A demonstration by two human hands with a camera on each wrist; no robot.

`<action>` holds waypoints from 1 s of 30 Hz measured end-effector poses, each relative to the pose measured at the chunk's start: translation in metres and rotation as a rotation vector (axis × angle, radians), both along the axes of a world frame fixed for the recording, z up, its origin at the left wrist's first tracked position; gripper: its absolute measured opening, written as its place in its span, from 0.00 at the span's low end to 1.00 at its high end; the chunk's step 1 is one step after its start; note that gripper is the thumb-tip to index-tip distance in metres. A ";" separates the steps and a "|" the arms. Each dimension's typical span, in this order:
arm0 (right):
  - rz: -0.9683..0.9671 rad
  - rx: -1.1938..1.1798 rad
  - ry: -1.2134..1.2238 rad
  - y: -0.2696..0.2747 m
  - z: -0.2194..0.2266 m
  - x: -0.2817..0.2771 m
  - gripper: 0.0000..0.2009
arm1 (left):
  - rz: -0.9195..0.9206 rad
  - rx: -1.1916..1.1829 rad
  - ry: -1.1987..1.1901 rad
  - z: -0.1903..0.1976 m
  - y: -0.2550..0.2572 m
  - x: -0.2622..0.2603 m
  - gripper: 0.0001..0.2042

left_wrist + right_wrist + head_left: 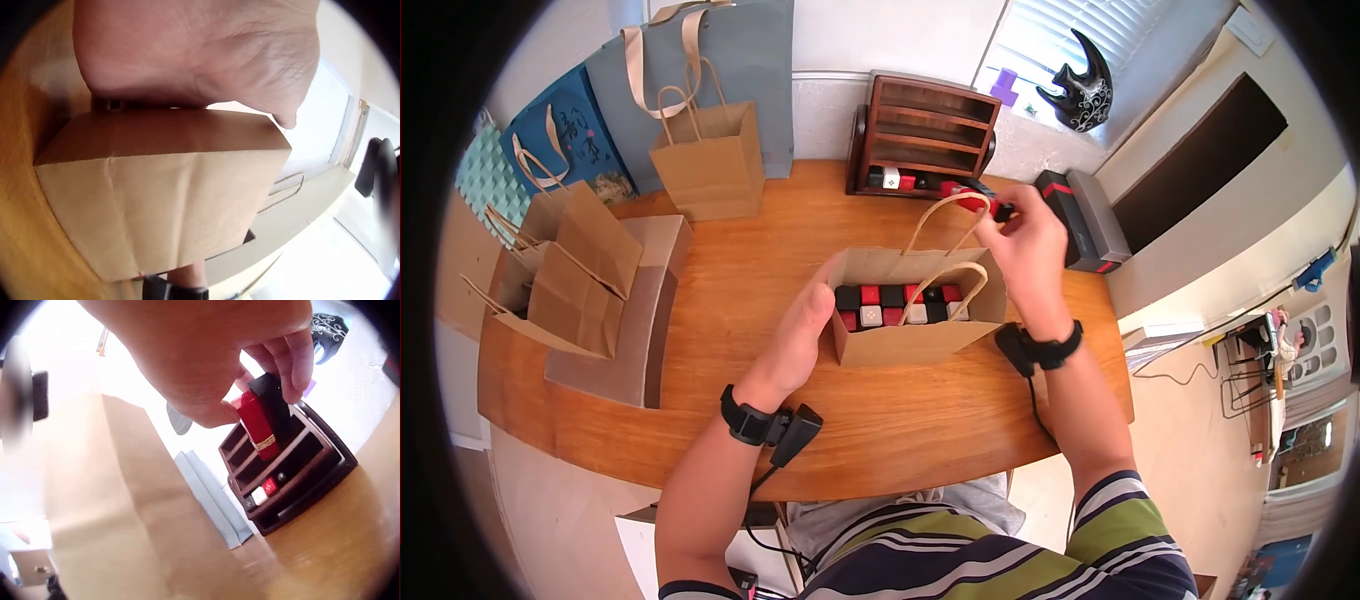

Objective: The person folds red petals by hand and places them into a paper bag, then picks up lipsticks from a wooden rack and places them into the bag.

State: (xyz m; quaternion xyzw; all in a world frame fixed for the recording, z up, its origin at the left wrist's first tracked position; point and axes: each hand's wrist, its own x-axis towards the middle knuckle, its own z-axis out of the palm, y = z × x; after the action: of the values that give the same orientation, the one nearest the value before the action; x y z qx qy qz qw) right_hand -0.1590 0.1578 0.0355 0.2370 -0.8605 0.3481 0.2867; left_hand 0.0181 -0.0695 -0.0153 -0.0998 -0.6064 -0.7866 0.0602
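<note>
A brown paper bag (pixel 900 348) stands upright with its two handles up, packed with rows of red, black and white lipstick tubes (pixel 892 296). Against its left side lies my left hand (pixel 795 330), palm along the paper and thumb near the rim; its fingers are partly hidden. My right hand (pixel 1032 245) is raised beyond the bag's right end and pinches a red lipstick (pixel 255 422) and a black lipstick (pixel 272 403) side by side. Behind them stands a dark wooden rack (pixel 930 125) with several shelves, a few lipsticks (pixel 905 181) on its lowest one.
Several small kraft bags (pixel 585 300) stand on a flat box (pixel 650 340) at the left. Another kraft bag (pixel 710 170), a blue bag (pixel 570 130) and a large grey bag (pixel 750 60) fill the back left. Dark boxes (pixel 1090 220) lie at the right edge.
</note>
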 end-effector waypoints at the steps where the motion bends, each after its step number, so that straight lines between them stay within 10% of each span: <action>1: 0.053 -0.097 -0.093 0.009 0.006 0.008 0.14 | 0.004 -0.019 0.040 0.007 0.001 -0.001 0.45; 10: 0.555 -0.382 -0.410 0.073 0.065 0.097 0.16 | 0.023 0.014 -0.043 0.039 0.004 0.008 0.40; 20: 0.528 -0.360 -0.761 0.045 0.103 0.086 0.11 | -0.033 -0.076 -0.037 0.049 0.013 0.014 0.52; 30: 0.588 0.250 -0.486 0.008 0.108 0.097 0.13 | -0.150 0.068 -0.021 0.044 0.007 0.012 0.45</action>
State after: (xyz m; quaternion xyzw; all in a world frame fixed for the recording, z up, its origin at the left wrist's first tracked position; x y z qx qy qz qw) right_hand -0.0621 0.1655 0.1440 0.4169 -0.8345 0.3537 -0.0680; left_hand 0.0299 -0.0621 0.0292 -0.1345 -0.5706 -0.8102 -0.0022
